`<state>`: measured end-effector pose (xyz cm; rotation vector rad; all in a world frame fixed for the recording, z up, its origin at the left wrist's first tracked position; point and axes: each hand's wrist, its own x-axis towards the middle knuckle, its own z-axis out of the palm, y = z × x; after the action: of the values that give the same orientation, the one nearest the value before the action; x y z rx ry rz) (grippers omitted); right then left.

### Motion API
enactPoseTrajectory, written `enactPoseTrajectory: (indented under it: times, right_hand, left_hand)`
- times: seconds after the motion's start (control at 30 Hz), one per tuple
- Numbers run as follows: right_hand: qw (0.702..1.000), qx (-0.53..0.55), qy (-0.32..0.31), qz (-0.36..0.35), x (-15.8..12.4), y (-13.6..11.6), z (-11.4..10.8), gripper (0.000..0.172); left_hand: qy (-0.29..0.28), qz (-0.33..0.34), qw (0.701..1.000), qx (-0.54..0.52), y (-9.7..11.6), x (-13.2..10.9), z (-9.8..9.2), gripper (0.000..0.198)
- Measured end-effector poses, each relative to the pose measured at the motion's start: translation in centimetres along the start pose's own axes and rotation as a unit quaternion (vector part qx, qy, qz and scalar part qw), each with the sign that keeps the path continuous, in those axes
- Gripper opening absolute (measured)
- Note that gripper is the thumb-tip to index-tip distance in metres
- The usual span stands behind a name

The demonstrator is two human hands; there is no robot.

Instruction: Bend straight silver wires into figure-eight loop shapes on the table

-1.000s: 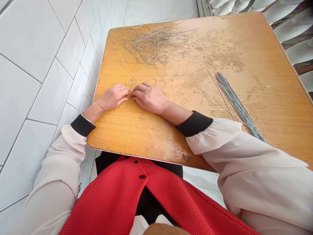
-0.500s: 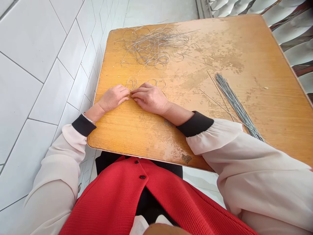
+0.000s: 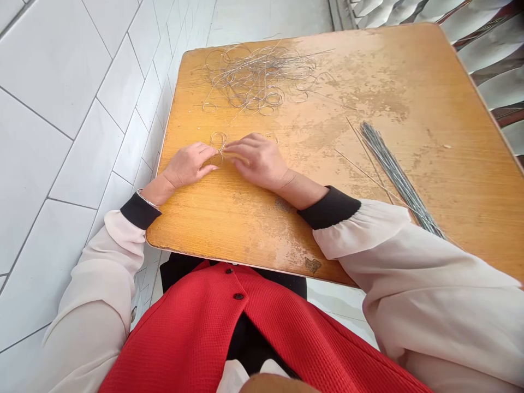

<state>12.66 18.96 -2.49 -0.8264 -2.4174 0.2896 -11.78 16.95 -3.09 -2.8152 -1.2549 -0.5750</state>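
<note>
On the wooden table (image 3: 368,158), a thin silvery wire bent into loops (image 3: 218,136) sits between my two hands. My left hand (image 3: 189,165) has its fingertips and thumb at the left side of this wire, with a lower loop between them. From the other side, my right hand (image 3: 262,162) reaches in with its fingers stretched to the wire's crossing point. Its thumb is apart from the fingers and slightly blurred. Behind the right fingers, a second looped piece of wire (image 3: 273,136) is partly hidden.
A tangled heap of curled wires (image 3: 262,76) covers the far left of the table. To the right lies a bundle of straight grey wires (image 3: 397,174), with a few loose wires (image 3: 366,172) beside it. A white tiled wall (image 3: 82,131) runs close along the left.
My right hand's thumb has drawn away from its fingers and the hand has shifted slightly right. More of the looped wire shows between the hands. My left hand has barely moved.
</note>
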Motion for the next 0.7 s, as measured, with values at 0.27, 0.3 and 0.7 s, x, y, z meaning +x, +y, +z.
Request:
enactPoseTrajectory:
  times: [0.27,0.3,0.7]
  right_hand:
    - [0.998,-0.052,-0.036,0.011,0.9,1.2,-0.3,0.044]
    - [0.997,-0.061,-0.049,0.005,0.9,1.1,-0.1,0.044]
    - [0.974,-0.201,-0.098,0.048,-0.4,-1.1,-0.6,0.032]
  left_hand:
    - [0.025,-0.002,1.000,0.016,0.0,-0.2,-0.3,0.030]
    - [0.014,0.010,1.000,0.017,0.1,-0.2,-0.4,0.027]
    - [-0.012,0.020,0.998,0.054,0.5,-0.1,-0.5,0.026]
